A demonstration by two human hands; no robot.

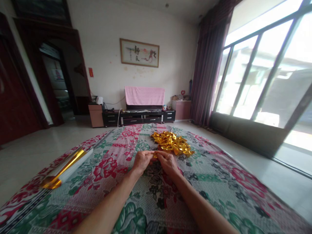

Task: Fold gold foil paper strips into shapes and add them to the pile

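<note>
Both my hands meet over the middle of the flowered cloth, pinching one small piece of gold foil paper (155,155) between them. My left hand (143,161) grips its left side with thumb and fingers together. On the other side my right hand (168,161) is closed on the same piece. Fingers cover most of it, so its exact shape is hidden. Just beyond my right hand lies a heap of folded gold foil pieces (172,142). Off to the left rests a partly rolled stack of gold foil sheets (69,165), white on its other face.
The patterned cloth (104,195) covers the broad surface before me. Farther off, a low black cabinet (138,120) carries a screen draped with a pink cloth (145,96). Tall windows (263,71) and a purple curtain (209,65) stand on the right, a doorway (57,78) on the left.
</note>
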